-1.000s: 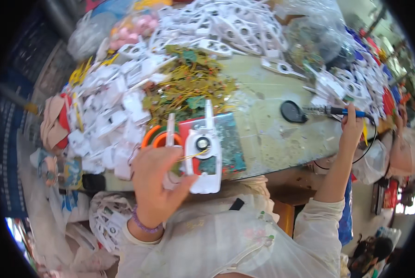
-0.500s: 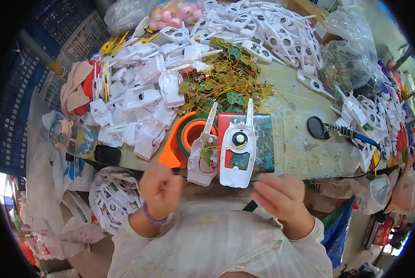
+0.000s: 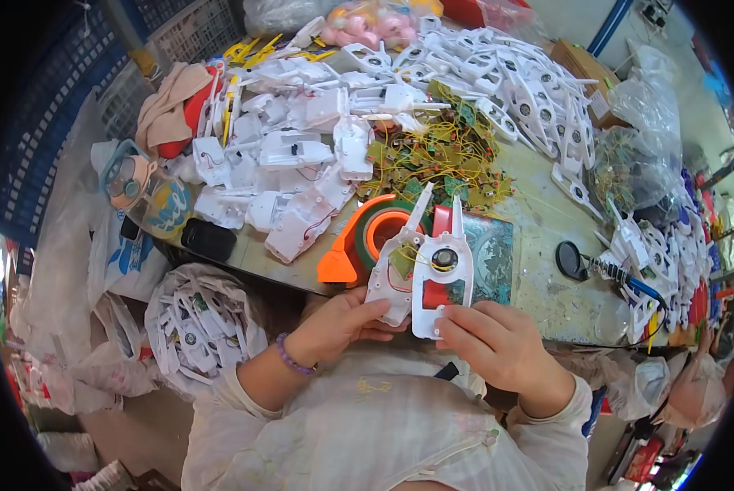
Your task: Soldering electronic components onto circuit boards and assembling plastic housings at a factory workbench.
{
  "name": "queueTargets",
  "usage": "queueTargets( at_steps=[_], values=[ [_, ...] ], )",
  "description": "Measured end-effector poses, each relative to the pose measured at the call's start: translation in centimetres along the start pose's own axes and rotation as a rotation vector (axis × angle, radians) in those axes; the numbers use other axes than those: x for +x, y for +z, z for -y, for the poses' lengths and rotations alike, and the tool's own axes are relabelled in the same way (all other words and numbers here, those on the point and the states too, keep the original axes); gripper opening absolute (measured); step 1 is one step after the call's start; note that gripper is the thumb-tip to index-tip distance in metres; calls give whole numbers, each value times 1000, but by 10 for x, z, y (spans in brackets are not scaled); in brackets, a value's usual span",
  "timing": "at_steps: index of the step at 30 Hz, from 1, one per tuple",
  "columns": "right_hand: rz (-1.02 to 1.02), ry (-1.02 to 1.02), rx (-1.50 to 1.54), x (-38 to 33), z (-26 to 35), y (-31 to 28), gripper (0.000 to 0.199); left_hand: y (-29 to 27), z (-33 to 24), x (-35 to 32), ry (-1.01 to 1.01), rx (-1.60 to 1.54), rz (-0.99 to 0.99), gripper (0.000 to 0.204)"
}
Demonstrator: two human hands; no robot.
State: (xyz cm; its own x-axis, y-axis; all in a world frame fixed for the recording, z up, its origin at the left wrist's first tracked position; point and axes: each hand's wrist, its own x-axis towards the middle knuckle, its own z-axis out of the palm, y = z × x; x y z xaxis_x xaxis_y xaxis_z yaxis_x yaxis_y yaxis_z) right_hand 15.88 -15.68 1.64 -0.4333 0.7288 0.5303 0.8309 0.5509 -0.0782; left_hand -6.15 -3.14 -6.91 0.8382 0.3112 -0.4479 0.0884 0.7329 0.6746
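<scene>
Near the table's front edge lie two halves of a white plastic casing, each with a long narrow prong pointing away from me. My left hand (image 3: 342, 322) grips the lower end of the left half (image 3: 381, 286), thumb on top and fingers beneath. That half carries a small green circuit board (image 3: 403, 258) and a thin red wire. My right hand (image 3: 498, 341) pinches the lower right of the other half (image 3: 421, 295), which has a round black speaker (image 3: 444, 259) above a window-like opening. The halves stand side by side, their edges very close.
An orange tape dispenser (image 3: 342, 263) sits just left of the casing, and a red-and-green flat block (image 3: 494, 258) lies under its right side. Wired circuit boards (image 3: 440, 155) are heaped behind, between piles of white casings (image 3: 297, 150). A soldering iron (image 3: 641, 286) rests at right.
Both hands, blurred and apart from the casing before, have come in and closed on its two halves. The whole view has shifted, with the table's things appearing farther right.
</scene>
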Motion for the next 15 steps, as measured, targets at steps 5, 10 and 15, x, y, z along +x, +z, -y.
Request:
queueTargets(
  at_steps=[5,10,15],
  values=[
    [181,-120,-99,22,9,-28,30,10,12,-14,234,197,-57,37],
    [398,-248,-102,43,18,-29,18,12,29,-17,393,93,-61,42],
    [356,-335,-105,57,22,-2,14,16,37,-14,474,103,-61,48]
  ],
)
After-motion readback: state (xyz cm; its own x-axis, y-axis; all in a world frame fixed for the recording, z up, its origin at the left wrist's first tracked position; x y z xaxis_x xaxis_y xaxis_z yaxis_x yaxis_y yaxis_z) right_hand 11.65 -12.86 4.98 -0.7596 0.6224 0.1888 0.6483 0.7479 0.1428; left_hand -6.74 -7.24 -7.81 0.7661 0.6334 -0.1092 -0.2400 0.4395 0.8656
